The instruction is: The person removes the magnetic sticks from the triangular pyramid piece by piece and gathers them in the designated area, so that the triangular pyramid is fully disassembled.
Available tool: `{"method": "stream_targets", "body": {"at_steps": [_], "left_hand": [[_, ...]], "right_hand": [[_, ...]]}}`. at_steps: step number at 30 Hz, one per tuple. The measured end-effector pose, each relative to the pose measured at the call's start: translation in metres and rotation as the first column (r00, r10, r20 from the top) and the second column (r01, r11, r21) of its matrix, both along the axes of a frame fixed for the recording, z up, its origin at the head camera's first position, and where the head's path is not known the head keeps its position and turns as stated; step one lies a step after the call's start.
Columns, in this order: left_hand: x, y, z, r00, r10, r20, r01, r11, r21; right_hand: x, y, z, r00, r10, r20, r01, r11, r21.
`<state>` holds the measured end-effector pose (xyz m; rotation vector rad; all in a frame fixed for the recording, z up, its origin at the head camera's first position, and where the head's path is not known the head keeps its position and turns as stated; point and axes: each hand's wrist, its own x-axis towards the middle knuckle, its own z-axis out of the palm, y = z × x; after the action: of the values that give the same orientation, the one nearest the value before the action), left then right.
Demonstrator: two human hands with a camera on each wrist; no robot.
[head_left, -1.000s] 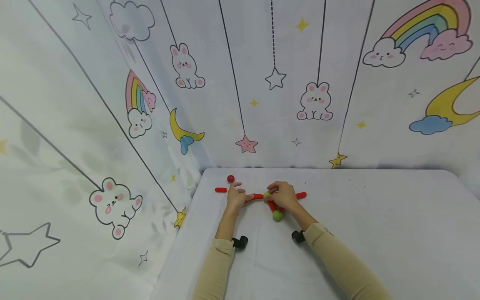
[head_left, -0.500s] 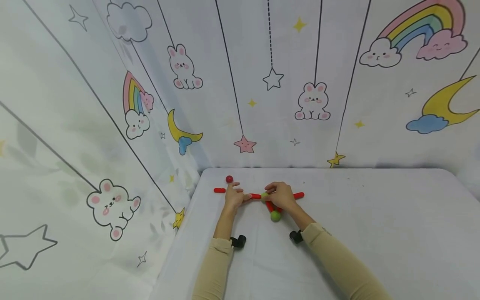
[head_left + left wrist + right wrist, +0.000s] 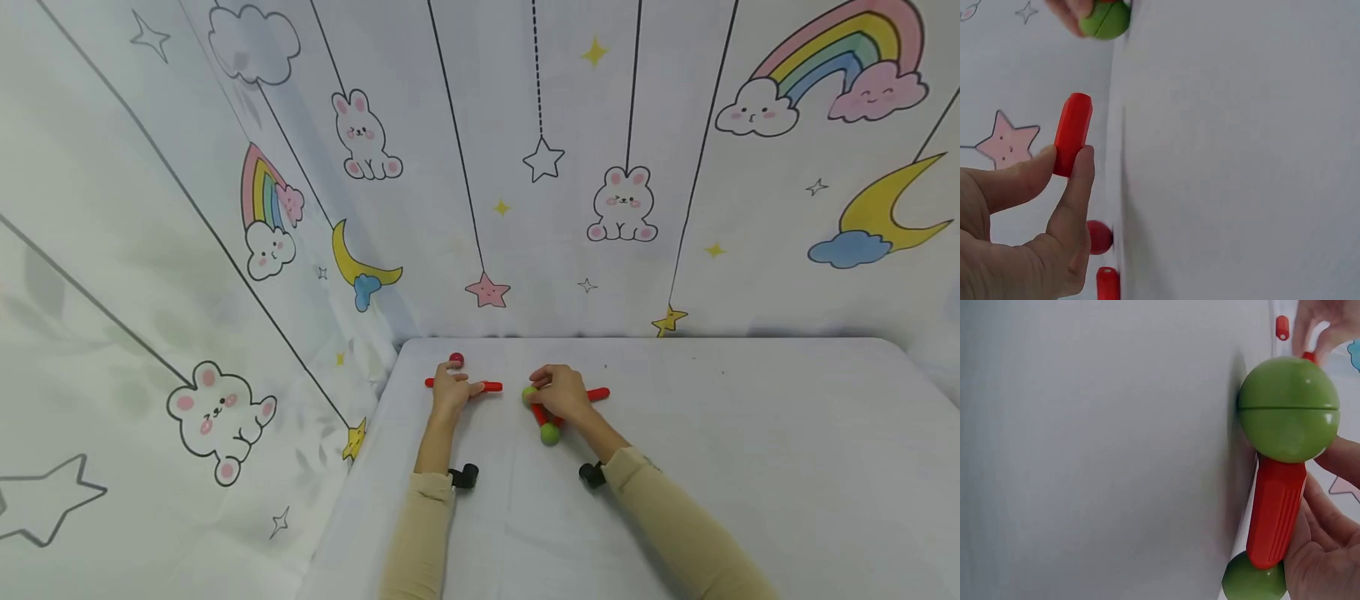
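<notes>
Between thumb and finger, my left hand [image 3: 452,390] pinches a short red stick [image 3: 1074,131], held apart from the green balls. My right hand [image 3: 562,392] grips a green ball [image 3: 528,394] at the left corner of a toy frame of red sticks and green balls. From that ball a red stick [image 3: 539,414] runs to a second green ball [image 3: 550,433] nearer me. Another red stick [image 3: 598,393] sticks out to the right from behind the right hand, which hides part of the frame. In the right wrist view a grooved red stick [image 3: 1277,512] joins two green balls.
A red ball [image 3: 456,359] lies just beyond my left hand, by the table's far edge. Another loose red stick [image 3: 429,382] lies to its left. The white table [image 3: 735,467] meets a patterned cloth backdrop at the back and left.
My left hand has moved left with its red stick, opening a gap between the stick and the left green ball. The right hand keeps its hold on the frame.
</notes>
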<state>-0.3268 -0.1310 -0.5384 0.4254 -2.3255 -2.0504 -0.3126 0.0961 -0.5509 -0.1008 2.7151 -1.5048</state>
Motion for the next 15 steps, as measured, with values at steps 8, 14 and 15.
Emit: {"method": "stream_targets", "body": {"at_steps": [8, 14, 15], "left_hand": [[-0.005, -0.029, 0.02, 0.994, -0.103, -0.036, 0.106, 0.99, 0.093], [-0.001, -0.057, 0.021, 0.994, -0.099, -0.034, 0.1, 0.995, 0.006], [-0.001, -0.061, 0.02, 0.996, -0.088, -0.027, 0.088, 0.996, -0.013]], "right_hand": [[-0.001, 0.009, 0.005, 1.0, 0.003, 0.008, -0.002, 1.0, -0.003], [0.001, 0.004, 0.003, 1.0, 0.011, 0.024, -0.011, 1.0, -0.009], [0.002, 0.003, 0.003, 1.0, 0.009, 0.022, -0.009, 1.0, -0.008]]}}
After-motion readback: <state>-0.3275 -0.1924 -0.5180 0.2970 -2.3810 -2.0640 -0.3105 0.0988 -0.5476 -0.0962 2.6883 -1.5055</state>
